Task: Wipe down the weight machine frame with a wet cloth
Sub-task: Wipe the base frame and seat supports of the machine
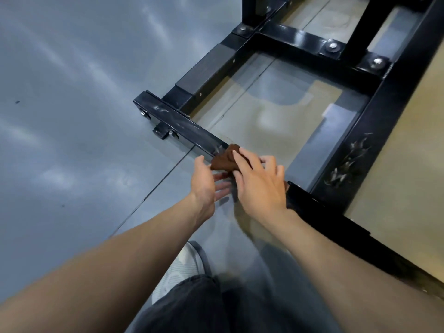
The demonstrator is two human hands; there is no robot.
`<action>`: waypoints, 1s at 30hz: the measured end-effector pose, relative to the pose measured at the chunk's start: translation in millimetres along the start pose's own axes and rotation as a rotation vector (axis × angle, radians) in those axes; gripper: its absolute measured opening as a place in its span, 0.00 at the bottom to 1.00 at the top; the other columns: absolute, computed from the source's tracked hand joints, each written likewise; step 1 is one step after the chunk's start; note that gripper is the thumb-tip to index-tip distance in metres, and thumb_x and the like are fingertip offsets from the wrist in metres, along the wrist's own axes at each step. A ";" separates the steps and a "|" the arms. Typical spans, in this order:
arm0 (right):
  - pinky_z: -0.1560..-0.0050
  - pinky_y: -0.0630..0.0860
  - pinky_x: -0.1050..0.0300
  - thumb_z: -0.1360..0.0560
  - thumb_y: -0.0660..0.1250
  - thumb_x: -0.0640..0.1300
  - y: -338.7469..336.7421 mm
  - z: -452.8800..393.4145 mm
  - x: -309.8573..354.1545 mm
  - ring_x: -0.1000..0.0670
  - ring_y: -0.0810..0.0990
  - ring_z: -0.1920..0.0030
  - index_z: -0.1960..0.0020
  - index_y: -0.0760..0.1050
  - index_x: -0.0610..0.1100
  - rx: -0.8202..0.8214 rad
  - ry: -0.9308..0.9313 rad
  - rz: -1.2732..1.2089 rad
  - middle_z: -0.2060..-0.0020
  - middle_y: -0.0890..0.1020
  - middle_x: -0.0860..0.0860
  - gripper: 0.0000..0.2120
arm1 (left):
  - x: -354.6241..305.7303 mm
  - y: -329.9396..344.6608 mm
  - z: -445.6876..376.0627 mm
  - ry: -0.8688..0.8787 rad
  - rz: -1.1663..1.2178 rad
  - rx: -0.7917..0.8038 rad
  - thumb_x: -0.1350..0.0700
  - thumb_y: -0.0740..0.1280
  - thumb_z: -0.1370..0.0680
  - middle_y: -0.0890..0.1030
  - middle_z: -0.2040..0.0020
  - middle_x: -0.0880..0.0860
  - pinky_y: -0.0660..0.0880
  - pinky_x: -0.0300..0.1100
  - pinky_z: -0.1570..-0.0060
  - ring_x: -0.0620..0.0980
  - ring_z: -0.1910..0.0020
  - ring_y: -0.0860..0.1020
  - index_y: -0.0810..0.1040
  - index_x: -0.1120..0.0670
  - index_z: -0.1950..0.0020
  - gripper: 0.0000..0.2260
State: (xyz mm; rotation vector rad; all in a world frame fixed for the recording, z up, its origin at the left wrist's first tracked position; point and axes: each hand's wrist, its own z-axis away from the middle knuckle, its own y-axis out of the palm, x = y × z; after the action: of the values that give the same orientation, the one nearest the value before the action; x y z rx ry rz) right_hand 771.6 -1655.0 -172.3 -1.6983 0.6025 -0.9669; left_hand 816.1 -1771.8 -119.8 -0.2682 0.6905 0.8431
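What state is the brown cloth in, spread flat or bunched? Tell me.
Bunched. The brown cloth sits crumpled in a lump on the black frame bar, under the right hand's fingers.

The frame [182, 127] is glossy black painted metal with bare steel bolts [332, 46], scuffed pale in places (one side rail looks scratched); the brown cloth [224, 159] is soft, matt fabric; floor [72, 92] smooth, sheeny
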 end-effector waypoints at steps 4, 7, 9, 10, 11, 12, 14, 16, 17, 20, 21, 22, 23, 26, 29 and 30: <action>0.42 0.68 0.45 0.21 0.66 0.48 -24.0 78.1 -42.9 0.44 0.71 0.40 0.26 0.74 0.54 -0.088 0.179 -0.011 0.27 0.74 0.60 0.23 | 3.6 7.1 0.3 0.022 -0.048 -0.015 0.41 0.49 0.14 0.81 0.47 0.57 0.80 0.51 0.48 0.56 0.54 0.81 0.70 0.55 0.24 0.26; 0.42 0.64 0.47 0.24 0.65 0.48 -32.7 109.2 -50.6 0.45 0.71 0.41 0.28 0.76 0.53 -0.162 0.362 -0.044 0.28 0.74 0.62 0.24 | 2.8 10.1 0.5 0.023 -0.075 -0.022 0.41 0.49 0.14 0.81 0.46 0.57 0.80 0.50 0.51 0.56 0.52 0.82 0.69 0.54 0.23 0.26; 0.41 0.64 0.46 0.23 0.67 0.46 -28.2 100.0 -42.2 0.46 0.70 0.41 0.29 0.76 0.54 -0.166 0.386 -0.039 0.28 0.73 0.63 0.22 | 2.5 10.0 1.4 0.026 -0.083 -0.021 0.41 0.49 0.14 0.81 0.45 0.57 0.80 0.48 0.55 0.56 0.51 0.82 0.68 0.54 0.23 0.26; 0.42 0.64 0.46 0.23 0.69 0.45 -24.4 87.4 -35.8 0.45 0.70 0.40 0.29 0.76 0.55 -0.147 0.355 -0.032 0.28 0.73 0.64 0.22 | 2.2 9.8 1.8 0.028 -0.075 -0.020 0.42 0.49 0.14 0.81 0.45 0.57 0.79 0.48 0.56 0.56 0.51 0.82 0.68 0.53 0.22 0.25; 0.42 0.65 0.46 0.23 0.71 0.46 -20.9 71.5 -28.8 0.45 0.70 0.41 0.29 0.76 0.55 -0.125 0.298 -0.028 0.28 0.74 0.63 0.23 | 2.4 9.2 2.5 0.028 -0.065 -0.022 0.43 0.49 0.14 0.81 0.45 0.57 0.79 0.48 0.57 0.57 0.51 0.82 0.68 0.53 0.23 0.25; 0.43 0.65 0.47 0.23 0.71 0.46 -17.9 53.6 -21.9 0.45 0.71 0.41 0.29 0.76 0.56 -0.095 0.230 -0.034 0.28 0.74 0.63 0.23 | 2.6 9.4 3.2 0.026 -0.051 -0.026 0.43 0.49 0.14 0.81 0.45 0.57 0.80 0.48 0.57 0.57 0.51 0.82 0.69 0.53 0.24 0.24; 0.40 0.65 0.47 0.19 0.66 0.49 -16.6 17.8 -8.7 0.45 0.70 0.38 0.26 0.73 0.56 0.022 0.108 -0.066 0.26 0.72 0.62 0.21 | 5.4 10.1 4.9 0.019 -0.033 -0.035 0.43 0.50 0.14 0.83 0.47 0.57 0.81 0.47 0.59 0.56 0.55 0.82 0.74 0.54 0.29 0.23; 0.36 0.62 0.49 0.16 0.60 0.53 -17.5 -6.7 0.4 0.46 0.66 0.33 0.23 0.67 0.58 0.158 0.017 -0.100 0.22 0.66 0.63 0.22 | 8.8 9.9 5.5 0.029 -0.015 -0.049 0.43 0.51 0.15 0.85 0.53 0.57 0.82 0.47 0.60 0.55 0.61 0.83 0.79 0.56 0.36 0.23; 0.35 0.61 0.49 0.15 0.59 0.55 -17.3 -11.3 1.4 0.47 0.64 0.32 0.21 0.65 0.58 0.188 -0.017 -0.108 0.21 0.63 0.63 0.23 | 9.7 9.7 6.3 0.036 -0.011 -0.050 0.43 0.51 0.16 0.85 0.57 0.56 0.82 0.47 0.60 0.54 0.64 0.82 0.80 0.56 0.39 0.23; 0.33 0.63 0.48 0.16 0.62 0.54 -24.2 8.2 -13.6 0.46 0.65 0.32 0.20 0.63 0.56 0.198 -0.037 -0.111 0.20 0.62 0.63 0.25 | 11.9 9.4 8.1 0.026 -0.025 -0.034 0.44 0.51 0.15 0.85 0.51 0.56 0.81 0.48 0.55 0.56 0.56 0.82 0.79 0.55 0.38 0.22; 0.34 0.65 0.46 0.18 0.64 0.53 -27.0 24.9 -20.3 0.45 0.67 0.33 0.21 0.65 0.55 0.171 -0.023 -0.085 0.21 0.65 0.61 0.26 | 12.5 8.8 9.5 0.022 -0.034 -0.034 0.44 0.50 0.14 0.84 0.47 0.56 0.80 0.48 0.54 0.57 0.53 0.82 0.77 0.54 0.35 0.22; 0.36 0.68 0.44 0.19 0.67 0.51 -30.4 41.0 -26.4 0.44 0.70 0.35 0.22 0.68 0.54 0.133 0.003 -0.050 0.22 0.68 0.60 0.27 | 12.2 8.2 10.6 0.020 -0.042 -0.034 0.44 0.49 0.14 0.83 0.43 0.56 0.79 0.47 0.53 0.57 0.52 0.82 0.75 0.53 0.32 0.21; 0.39 0.69 0.43 0.21 0.70 0.50 -35.4 55.6 -31.0 0.43 0.71 0.37 0.23 0.70 0.53 0.115 0.042 -0.017 0.24 0.71 0.58 0.27 | 11.6 8.0 11.4 0.016 -0.052 -0.029 0.45 0.49 0.14 0.82 0.40 0.57 0.80 0.48 0.52 0.57 0.51 0.82 0.73 0.53 0.29 0.22; 0.41 0.71 0.43 0.25 0.72 0.42 -45.6 72.7 -32.3 0.41 0.73 0.40 0.26 0.73 0.51 0.108 0.155 0.015 0.27 0.74 0.54 0.28 | 9.1 7.8 7.8 0.016 -0.078 -0.032 0.45 0.48 0.13 0.81 0.38 0.59 0.81 0.54 0.43 0.59 0.46 0.82 0.72 0.54 0.25 0.23; 0.41 0.74 0.46 0.21 0.65 0.39 -61.1 52.9 -22.4 0.40 0.76 0.45 0.28 0.74 0.51 0.183 0.231 -0.192 0.34 0.71 0.50 0.22 | 5.3 7.7 6.7 0.020 -0.090 -0.036 0.45 0.49 0.13 0.81 0.39 0.61 0.79 0.56 0.39 0.60 0.45 0.82 0.72 0.57 0.27 0.24; 0.41 0.74 0.49 0.19 0.63 0.40 -66.1 44.0 -22.1 0.41 0.78 0.45 0.28 0.73 0.51 0.225 0.248 -0.303 0.36 0.71 0.50 0.20 | 4.4 7.8 6.2 0.018 -0.093 -0.033 0.45 0.49 0.13 0.82 0.40 0.61 0.79 0.57 0.38 0.59 0.45 0.82 0.73 0.57 0.27 0.24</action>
State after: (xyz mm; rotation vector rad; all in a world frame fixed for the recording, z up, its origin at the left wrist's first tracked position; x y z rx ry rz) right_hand 791.9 -1592.4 -122.7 -1.5042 0.3819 -1.4212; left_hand 815.1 -1761.2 -117.6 -0.3356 0.6762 0.7643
